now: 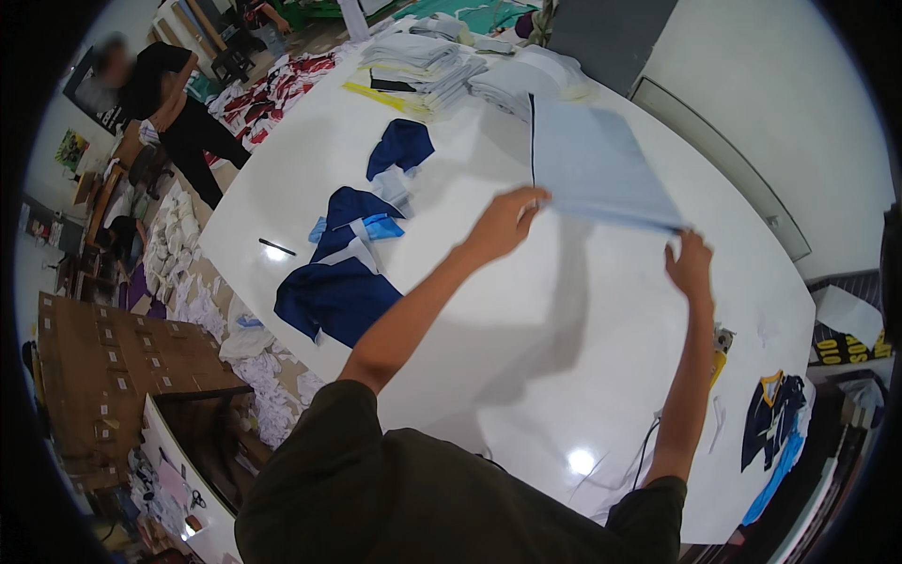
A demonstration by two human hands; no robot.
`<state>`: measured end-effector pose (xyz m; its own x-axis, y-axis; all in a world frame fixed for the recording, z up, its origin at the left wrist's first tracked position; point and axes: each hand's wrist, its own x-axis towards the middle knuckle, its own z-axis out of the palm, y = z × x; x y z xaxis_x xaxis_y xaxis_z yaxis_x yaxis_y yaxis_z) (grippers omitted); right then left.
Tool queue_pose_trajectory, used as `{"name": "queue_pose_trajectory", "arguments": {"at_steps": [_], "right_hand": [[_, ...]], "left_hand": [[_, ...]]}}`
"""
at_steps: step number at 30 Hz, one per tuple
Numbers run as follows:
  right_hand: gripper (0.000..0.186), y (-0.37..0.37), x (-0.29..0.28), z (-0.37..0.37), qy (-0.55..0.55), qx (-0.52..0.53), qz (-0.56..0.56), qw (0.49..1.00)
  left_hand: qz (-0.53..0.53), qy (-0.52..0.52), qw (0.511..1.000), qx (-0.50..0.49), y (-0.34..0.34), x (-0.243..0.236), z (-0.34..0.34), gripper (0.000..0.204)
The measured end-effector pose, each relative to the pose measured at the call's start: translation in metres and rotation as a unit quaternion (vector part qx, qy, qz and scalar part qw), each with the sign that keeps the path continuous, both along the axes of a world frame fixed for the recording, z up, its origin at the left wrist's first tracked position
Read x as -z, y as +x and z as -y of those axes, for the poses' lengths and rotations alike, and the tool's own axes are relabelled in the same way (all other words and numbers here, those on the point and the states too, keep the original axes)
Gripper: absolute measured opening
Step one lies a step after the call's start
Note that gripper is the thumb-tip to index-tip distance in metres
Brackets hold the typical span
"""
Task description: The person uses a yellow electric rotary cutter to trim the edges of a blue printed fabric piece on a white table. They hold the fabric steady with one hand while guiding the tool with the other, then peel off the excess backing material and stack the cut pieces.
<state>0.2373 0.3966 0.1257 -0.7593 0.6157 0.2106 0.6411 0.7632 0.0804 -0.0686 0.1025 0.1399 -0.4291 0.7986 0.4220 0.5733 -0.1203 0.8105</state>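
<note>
A light blue-grey fabric piece [601, 155] with a dark strip down its left edge is stretched over the far right of the white table [470, 348]. My left hand [507, 223] pinches its near left corner. At the near right corner, my right hand [691, 261] grips the cloth between thumb and fingers. The near edge hangs taut between both hands, above the tabletop. Just beyond the cloth lie folded stacks of pale grey fabric [531, 80]. Left of my left forearm are navy fabric pieces [338, 296], with lighter blue and grey scraps among them.
A dark pen [277, 246] lies toward the table's left edge. Beside my right forearm is a yellow and metal tool [722, 352] with a cable nearby. Small jerseys [775, 414] rest at the right edge. Another person [164, 103] stands at the far left, near heaped cloth.
</note>
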Motion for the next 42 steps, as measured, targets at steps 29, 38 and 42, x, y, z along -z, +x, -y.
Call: {"name": "queue_pose_trajectory", "arguments": {"at_steps": [29, 38, 42], "right_hand": [[0.065, -0.001, 0.072, 0.369, -0.415, -0.031, -0.299, 0.859], [0.036, -0.065, 0.003, 0.398, -0.446, -0.173, -0.259, 0.839], [0.020, -0.043, -0.053, 0.420, -0.585, -0.106, -0.276, 0.755]], "left_hand": [[-0.048, -0.055, 0.996, -0.058, 0.034, 0.091, 0.167, 0.017], [0.174, -0.052, 0.983, -0.022, 0.106, -0.020, 0.227, 0.020], [0.242, 0.015, 0.969, 0.034, 0.108, -0.023, 0.243, 0.022]]}}
